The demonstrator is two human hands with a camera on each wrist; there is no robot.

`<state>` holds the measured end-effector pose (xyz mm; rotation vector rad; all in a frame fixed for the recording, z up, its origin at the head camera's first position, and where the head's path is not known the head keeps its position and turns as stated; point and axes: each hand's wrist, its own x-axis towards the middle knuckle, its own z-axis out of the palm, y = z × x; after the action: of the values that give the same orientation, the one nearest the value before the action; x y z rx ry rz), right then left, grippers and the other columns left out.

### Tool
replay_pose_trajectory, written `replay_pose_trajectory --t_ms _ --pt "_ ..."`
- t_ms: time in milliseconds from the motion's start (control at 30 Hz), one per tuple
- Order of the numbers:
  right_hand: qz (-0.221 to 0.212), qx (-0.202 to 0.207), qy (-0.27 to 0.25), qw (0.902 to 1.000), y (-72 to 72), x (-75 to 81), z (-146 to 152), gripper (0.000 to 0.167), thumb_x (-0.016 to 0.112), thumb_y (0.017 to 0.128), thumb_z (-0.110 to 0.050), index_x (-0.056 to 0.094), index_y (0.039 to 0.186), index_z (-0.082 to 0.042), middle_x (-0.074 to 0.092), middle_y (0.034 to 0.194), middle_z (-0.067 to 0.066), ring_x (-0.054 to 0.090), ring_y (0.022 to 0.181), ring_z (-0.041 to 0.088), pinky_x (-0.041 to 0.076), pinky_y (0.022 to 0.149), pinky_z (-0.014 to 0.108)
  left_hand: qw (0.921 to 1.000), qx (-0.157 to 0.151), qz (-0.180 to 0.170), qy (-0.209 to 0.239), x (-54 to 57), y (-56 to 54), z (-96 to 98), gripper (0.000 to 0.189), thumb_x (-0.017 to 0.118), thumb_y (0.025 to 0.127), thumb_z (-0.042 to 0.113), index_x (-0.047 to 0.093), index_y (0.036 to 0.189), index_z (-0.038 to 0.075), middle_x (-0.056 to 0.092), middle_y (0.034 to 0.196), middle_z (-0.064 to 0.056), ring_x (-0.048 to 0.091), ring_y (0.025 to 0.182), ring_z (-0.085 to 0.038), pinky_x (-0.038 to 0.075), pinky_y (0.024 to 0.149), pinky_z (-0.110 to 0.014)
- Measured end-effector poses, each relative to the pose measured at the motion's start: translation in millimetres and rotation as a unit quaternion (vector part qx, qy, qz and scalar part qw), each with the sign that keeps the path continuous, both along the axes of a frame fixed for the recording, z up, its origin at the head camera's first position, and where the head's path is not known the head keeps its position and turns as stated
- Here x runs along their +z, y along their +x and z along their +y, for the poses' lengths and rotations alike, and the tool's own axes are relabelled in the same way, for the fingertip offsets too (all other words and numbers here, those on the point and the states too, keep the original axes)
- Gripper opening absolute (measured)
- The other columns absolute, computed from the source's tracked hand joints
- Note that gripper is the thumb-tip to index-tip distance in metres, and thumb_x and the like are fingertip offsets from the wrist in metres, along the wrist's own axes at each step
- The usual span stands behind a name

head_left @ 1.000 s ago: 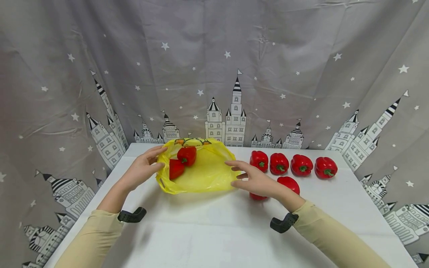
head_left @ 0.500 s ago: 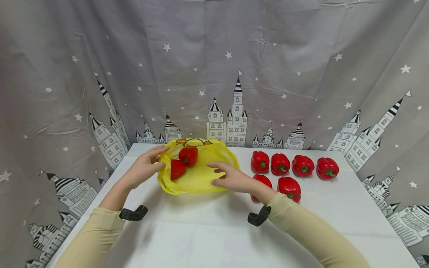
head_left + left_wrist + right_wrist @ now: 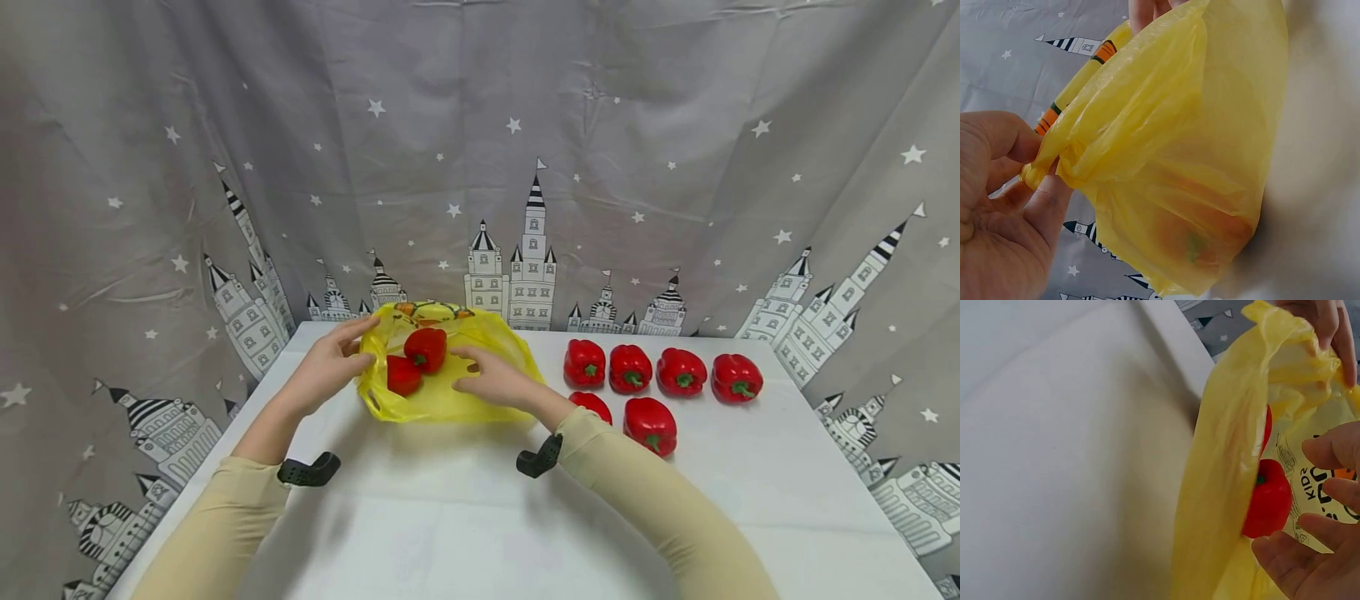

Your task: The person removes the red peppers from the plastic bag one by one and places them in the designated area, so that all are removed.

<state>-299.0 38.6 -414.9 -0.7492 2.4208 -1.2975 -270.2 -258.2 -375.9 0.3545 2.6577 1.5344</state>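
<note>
A yellow plastic bag (image 3: 457, 404) is held with its mouth toward me, and two red bell peppers lie inside. One pepper (image 3: 425, 348) rests against the other pepper (image 3: 402, 377) at the bag's left side. My left hand (image 3: 326, 375) pinches the bag's left edge between thumb and fingers; in the left wrist view the plastic (image 3: 1166, 106) bunches there. My right hand (image 3: 498, 383) reaches into the bag's mouth, its fingers spread and holding nothing. In the right wrist view those fingers are close to a pepper (image 3: 1271, 499).
To the right of the bag, several red bell peppers stand on the white table (image 3: 450, 542): a back row including one pepper (image 3: 736, 378), and two nearer ones, one pepper (image 3: 650, 426) partly beside my right forearm. A grey curtain (image 3: 480, 92) with castles hangs behind.
My right hand has moved left from the bag's right edge into its mouth. The left hand keeps its hold, and the bag's front edge has risen slightly.
</note>
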Motion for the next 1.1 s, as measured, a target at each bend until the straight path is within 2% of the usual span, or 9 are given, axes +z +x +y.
replay_pose_trajectory --t_ms 200,367,500,567,700,833,967,1033,1100 --pt "0.002 0.004 0.013 0.9999 -17.4 -4.8 -16 0.065 0.066 0.096 -0.015 0.041 0.156 -0.006 0.041 0.159 0.013 0.043 0.14 0.045 0.039 0.114 0.049 0.9997 0.019 -0.011 0.009 1.0 0.6 -1.4 0.066 0.057 0.1 0.01 0.032 0.161 0.013 0.013 0.17 -0.009 0.035 0.145 -0.047 0.049 0.102 -0.049" --pt "0.007 -0.001 0.022 0.9997 -32.6 -8.7 -26 0.066 0.068 0.095 -0.013 0.042 0.154 -0.002 0.042 0.158 0.016 0.041 0.142 0.042 0.037 0.115 0.051 0.9996 0.021 -0.01 0.017 -0.2 1.5 -1.8 0.065 0.058 0.1 0.009 0.034 0.161 0.012 0.016 0.17 -0.009 0.037 0.144 -0.046 0.049 0.102 -0.048" --pt "-0.017 -0.03 0.004 0.9994 -42.2 -13.1 -33 0.067 0.072 0.092 -0.016 0.045 0.152 -0.001 0.043 0.156 0.019 0.041 0.143 0.038 0.036 0.116 0.05 0.9996 0.021 -0.011 0.017 -0.2 1.2 -0.3 0.065 0.059 0.099 0.01 0.036 0.16 0.011 0.017 0.17 -0.008 0.037 0.144 -0.046 0.049 0.103 -0.047" --pt "-0.044 -0.052 -0.013 0.9976 -45.0 -15.4 -37 0.068 0.074 0.092 -0.018 0.045 0.151 -0.002 0.043 0.155 0.021 0.045 0.139 0.037 0.041 0.112 0.049 0.9995 0.022 -0.011 0.019 0.0 1.7 0.3 0.065 0.059 0.099 0.01 0.037 0.16 0.012 0.018 0.169 -0.008 0.037 0.144 -0.046 0.049 0.103 -0.047" --pt "-0.088 -0.098 -0.043 0.9903 -48.8 -19.6 -47 0.071 0.077 0.091 -0.021 0.045 0.152 -0.005 0.043 0.155 0.022 0.056 0.125 0.037 0.05 0.103 0.047 0.9994 0.023 -0.012 0.024 -0.4 3.1 0.9 0.064 0.059 0.099 0.009 0.037 0.159 0.011 0.019 0.169 -0.008 0.037 0.144 -0.046 0.049 0.102 -0.047" --pt "-0.113 -0.139 -0.072 0.9811 -52.7 -25.5 -55 0.078 0.079 0.09 -0.021 0.039 0.156 -0.005 0.04 0.156 0.023 0.056 0.123 0.037 0.05 0.103 0.046 0.9993 0.021 -0.012 0.027 -1.6 4.3 1.9 0.064 0.059 0.098 0.009 0.039 0.159 0.01 0.021 0.168 -0.009 0.036 0.144 -0.046 0.049 0.102 -0.046" --pt "-0.118 -0.158 -0.103 0.9749 -57.8 -32.6 -60 0.08 0.079 0.089 -0.015 0.037 0.157 -0.006 0.037 0.158 0.022 0.054 0.124 0.034 0.053 0.098 0.044 0.9993 0.018 -0.011 0.03 -3.9 4.1 2.6 0.063 0.059 0.098 0.009 0.039 0.158 0.01 0.023 0.167 -0.009 0.038 0.144 -0.045 0.05 0.102 -0.045" --pt "-0.106 -0.159 -0.11 0.9754 -60.4 -35.6 -62 0.078 0.08 0.088 -0.013 0.041 0.155 -0.007 0.039 0.157 0.021 0.056 0.118 0.035 0.054 0.093 0.043 0.9994 0.017 -0.01 0.03 -4.8 4.0 2.6 0.063 0.059 0.098 0.008 0.04 0.158 0.01 0.023 0.167 -0.009 0.039 0.144 -0.044 0.05 0.102 -0.045" --pt "-0.083 -0.155 -0.104 0.9789 -62.9 -37.9 -65 0.075 0.079 0.087 -0.01 0.045 0.153 -0.008 0.042 0.156 0.02 0.055 0.118 0.034 0.052 0.094 0.042 0.9995 0.018 -0.009 0.025 -5.2 4.1 2.3 0.064 0.059 0.097 0.009 0.04 0.158 0.011 0.023 0.168 -0.009 0.039 0.144 -0.044 0.05 0.102 -0.045"
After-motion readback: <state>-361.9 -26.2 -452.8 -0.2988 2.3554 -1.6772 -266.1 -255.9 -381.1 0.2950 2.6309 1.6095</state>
